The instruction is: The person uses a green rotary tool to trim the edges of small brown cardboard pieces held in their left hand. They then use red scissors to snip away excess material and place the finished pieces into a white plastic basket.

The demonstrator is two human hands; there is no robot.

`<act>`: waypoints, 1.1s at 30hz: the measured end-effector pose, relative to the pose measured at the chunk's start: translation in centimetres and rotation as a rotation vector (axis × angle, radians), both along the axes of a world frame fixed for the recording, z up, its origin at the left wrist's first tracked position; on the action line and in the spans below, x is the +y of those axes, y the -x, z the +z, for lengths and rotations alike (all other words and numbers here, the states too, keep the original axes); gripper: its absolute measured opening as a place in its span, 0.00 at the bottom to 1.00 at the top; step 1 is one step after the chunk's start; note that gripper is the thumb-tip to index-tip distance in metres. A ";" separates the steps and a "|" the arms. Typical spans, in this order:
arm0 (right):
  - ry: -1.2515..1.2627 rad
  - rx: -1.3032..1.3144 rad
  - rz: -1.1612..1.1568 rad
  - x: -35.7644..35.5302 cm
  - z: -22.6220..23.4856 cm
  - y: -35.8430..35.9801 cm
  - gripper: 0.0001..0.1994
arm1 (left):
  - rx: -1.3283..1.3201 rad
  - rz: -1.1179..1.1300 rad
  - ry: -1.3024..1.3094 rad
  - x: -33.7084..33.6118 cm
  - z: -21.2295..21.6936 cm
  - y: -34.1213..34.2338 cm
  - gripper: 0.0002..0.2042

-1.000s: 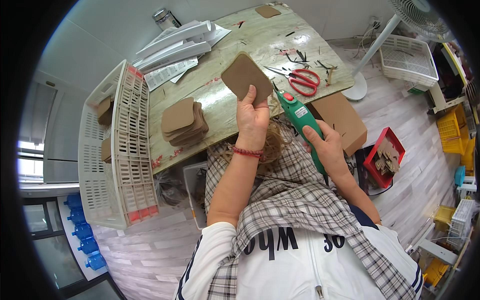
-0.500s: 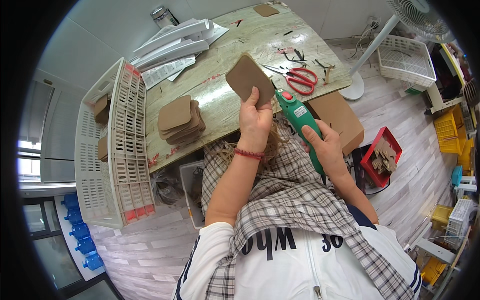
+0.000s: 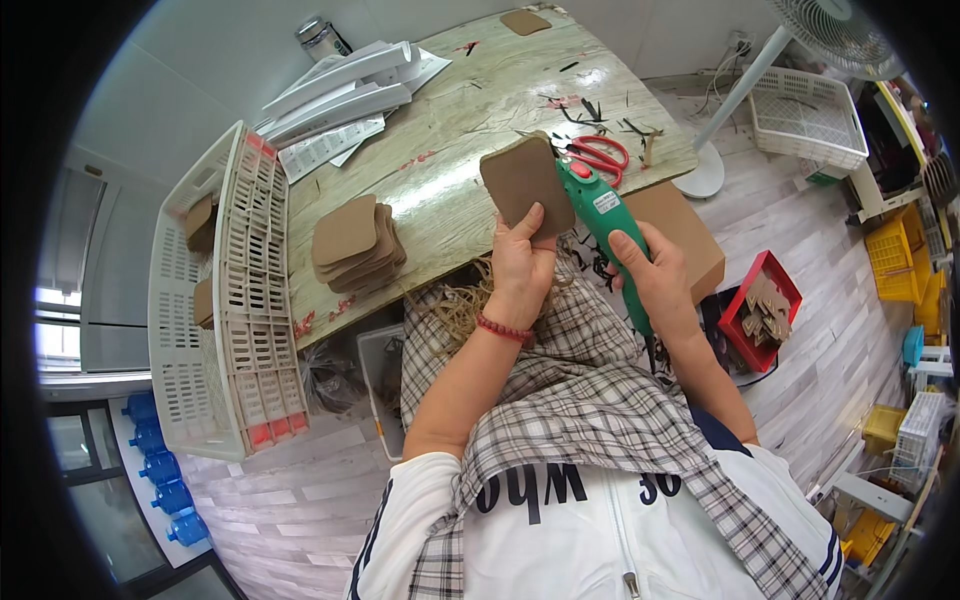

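My left hand [image 3: 522,262] grips a brown piece with rounded corners [image 3: 526,185] by its lower edge, thumb on top. My right hand [image 3: 652,277] is wrapped round the body of a green handheld electric cutter [image 3: 603,212] with a red button. The cutter's head lies against the right edge of the brown piece; its blade is hidden. Thin tan strips [image 3: 462,305] lie in my lap under the left hand. On the table to the left is a stack of similar brown pieces [image 3: 350,240]. Red-handled scissors [image 3: 603,158] rest behind the cutter, partly covered.
A white plastic crate [image 3: 262,300] stands tilted along the table's left side. Papers [image 3: 345,100] and a jar [image 3: 320,38] sit at the back. Right of the table are a cardboard box [image 3: 680,235], a red tray of small brown pieces [image 3: 735,310] and a fan [image 3: 745,95].
The brown piece has moved right and nearer, and has turned more upright. The cutter's head now sits along its right edge, and the piece covers more of the scissors.
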State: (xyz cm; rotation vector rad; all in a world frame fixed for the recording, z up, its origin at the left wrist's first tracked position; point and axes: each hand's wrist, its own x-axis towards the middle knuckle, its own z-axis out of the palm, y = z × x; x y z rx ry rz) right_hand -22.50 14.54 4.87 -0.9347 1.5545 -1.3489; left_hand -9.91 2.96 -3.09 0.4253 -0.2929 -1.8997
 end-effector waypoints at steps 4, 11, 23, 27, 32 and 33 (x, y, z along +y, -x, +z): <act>0.005 -0.063 -0.013 0.0 0.2 0.4 0.17 | -0.085 -0.034 0.044 0.4 -0.2 -0.6 0.17; -0.045 -0.092 0.096 1.5 0.9 2.2 0.16 | -0.354 -0.110 0.260 -2.2 0.2 -4.9 0.12; -0.091 -0.056 0.175 3.2 0.7 2.6 0.15 | -0.673 -0.429 0.384 -4.1 1.9 -9.0 0.19; -0.087 -0.021 0.170 3.1 0.6 2.3 0.15 | -0.696 -0.507 0.325 -3.6 1.3 -8.9 0.19; -0.078 -0.003 0.183 2.7 0.6 2.2 0.15 | -0.744 -0.601 0.278 -2.5 1.8 -8.8 0.18; -0.083 -0.018 0.186 2.7 0.7 2.2 0.15 | -0.761 -0.605 0.269 -2.5 2.1 -8.8 0.18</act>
